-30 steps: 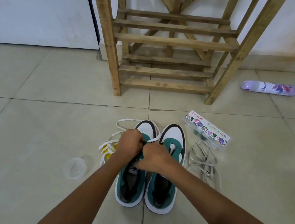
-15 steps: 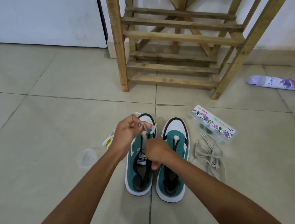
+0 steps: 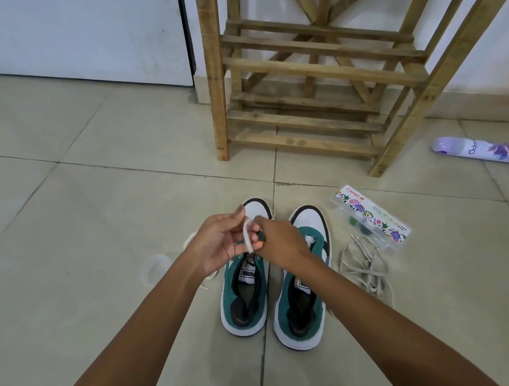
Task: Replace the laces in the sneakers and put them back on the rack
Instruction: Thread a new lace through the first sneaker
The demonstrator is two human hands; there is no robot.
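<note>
— White flat lace (image 3: 248, 236): where does it lie?
— Pinched between both hands, left hand (image 3: 218, 243) and right hand (image 3: 278, 243) meeting over the left green-and-white suede sneaker (image 3: 245, 293), whose long axis runs six to twelve o'clock.
— Counts?
— Two sneakers, second (image 3: 304, 285) at three o'clock; one wooden slatted rack (image 3: 313, 70) at twelve; one loose grey lace bundle (image 3: 363, 267).

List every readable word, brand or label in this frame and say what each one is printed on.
"Camel": clear plastic box with the floral label.
"PUMA", seen upside down: tongue label of the left sneaker.
"Odo...", cut off: purple spray can lying on the floor.
Right sneaker tongue label and the box's small print: unreadable.
</note>
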